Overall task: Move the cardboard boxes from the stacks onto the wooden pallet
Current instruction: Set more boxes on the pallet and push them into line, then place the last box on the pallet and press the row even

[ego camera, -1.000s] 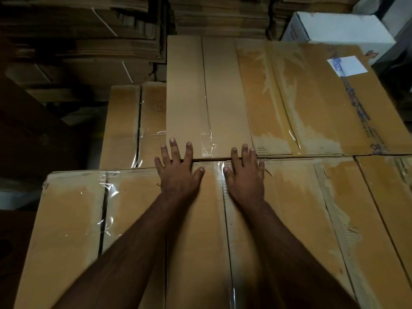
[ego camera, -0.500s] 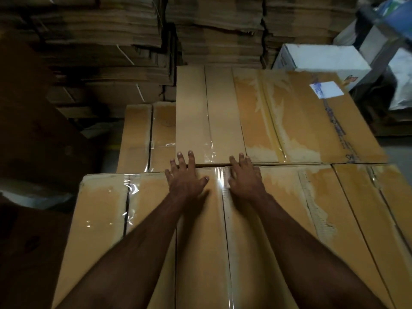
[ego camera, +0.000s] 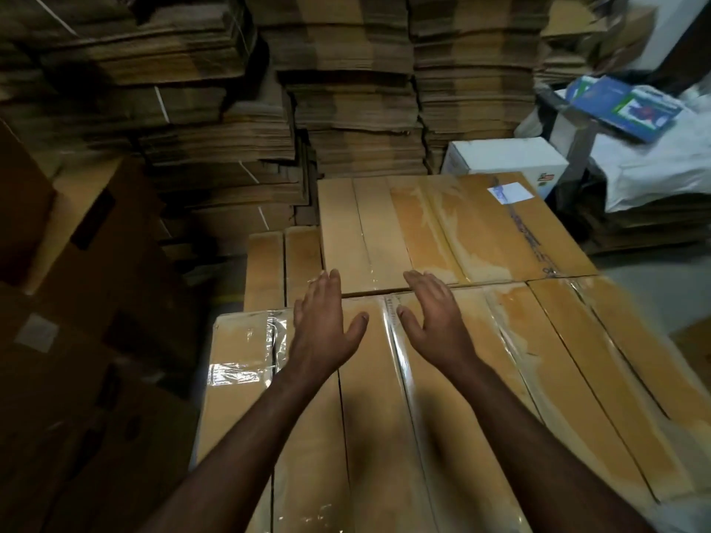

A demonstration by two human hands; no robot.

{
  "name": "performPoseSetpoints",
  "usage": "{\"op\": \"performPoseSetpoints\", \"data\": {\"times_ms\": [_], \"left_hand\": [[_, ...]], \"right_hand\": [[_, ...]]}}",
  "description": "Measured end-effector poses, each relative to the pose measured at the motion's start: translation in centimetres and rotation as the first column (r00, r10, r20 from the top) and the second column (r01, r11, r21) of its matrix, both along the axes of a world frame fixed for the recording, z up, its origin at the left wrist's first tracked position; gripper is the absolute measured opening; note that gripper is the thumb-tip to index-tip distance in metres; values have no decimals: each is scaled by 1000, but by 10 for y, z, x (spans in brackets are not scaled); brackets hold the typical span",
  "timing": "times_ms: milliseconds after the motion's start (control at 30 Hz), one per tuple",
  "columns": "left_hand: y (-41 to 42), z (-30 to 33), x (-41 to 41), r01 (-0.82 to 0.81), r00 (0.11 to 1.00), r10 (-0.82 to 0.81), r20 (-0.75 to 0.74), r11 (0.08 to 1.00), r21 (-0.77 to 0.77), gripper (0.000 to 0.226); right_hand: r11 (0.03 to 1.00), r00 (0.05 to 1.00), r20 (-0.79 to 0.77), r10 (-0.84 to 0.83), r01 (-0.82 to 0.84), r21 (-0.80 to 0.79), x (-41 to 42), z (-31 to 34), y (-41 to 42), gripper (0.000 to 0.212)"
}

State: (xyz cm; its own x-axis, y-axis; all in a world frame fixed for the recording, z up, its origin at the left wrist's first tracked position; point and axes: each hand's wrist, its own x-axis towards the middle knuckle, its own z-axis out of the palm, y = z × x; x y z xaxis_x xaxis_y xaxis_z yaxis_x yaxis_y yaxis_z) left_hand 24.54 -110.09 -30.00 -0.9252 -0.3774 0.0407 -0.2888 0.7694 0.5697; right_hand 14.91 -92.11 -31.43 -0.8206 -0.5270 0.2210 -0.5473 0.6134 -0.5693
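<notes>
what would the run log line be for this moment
left hand open | right hand open | both over near box | far box ungripped

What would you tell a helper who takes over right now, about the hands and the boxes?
Left hand: open, fingers straight, above the near box, holding nothing.
Right hand: open too, beside it, fingertips near the seam with the far box.
Boxes: taped cardboard boxes lie flat, side by side, tops level. Flattened cardboard stacks stand behind; a white box sits far right.
Done: several boxes are laid down; the pallet itself is hidden.
Left: probably fetch the next box; none is in hand.
</notes>
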Motion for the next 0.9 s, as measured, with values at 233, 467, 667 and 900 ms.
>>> {"op": "performPoseSetpoints", "data": {"times_ms": [233,467,667,900], "left_hand": [[26,58,35,128,971,-115,-209,991,49,67],[95,92,40,276,918,-212,-336,949,155,55],[186,101,33,432,875,-351,-333,876,214,49],[367,107,12,626,767,-537,-351,748,222,44]], "right_hand": [[999,997,-68,18,-20,-39,47,61,42,49],[998,994,-112,-3,-4,-61,80,94,110,31],[974,982,-81,-170,156,-164,96,91,203,29],[916,933,-80,-351,325,-236,125,77,370,28]]}}
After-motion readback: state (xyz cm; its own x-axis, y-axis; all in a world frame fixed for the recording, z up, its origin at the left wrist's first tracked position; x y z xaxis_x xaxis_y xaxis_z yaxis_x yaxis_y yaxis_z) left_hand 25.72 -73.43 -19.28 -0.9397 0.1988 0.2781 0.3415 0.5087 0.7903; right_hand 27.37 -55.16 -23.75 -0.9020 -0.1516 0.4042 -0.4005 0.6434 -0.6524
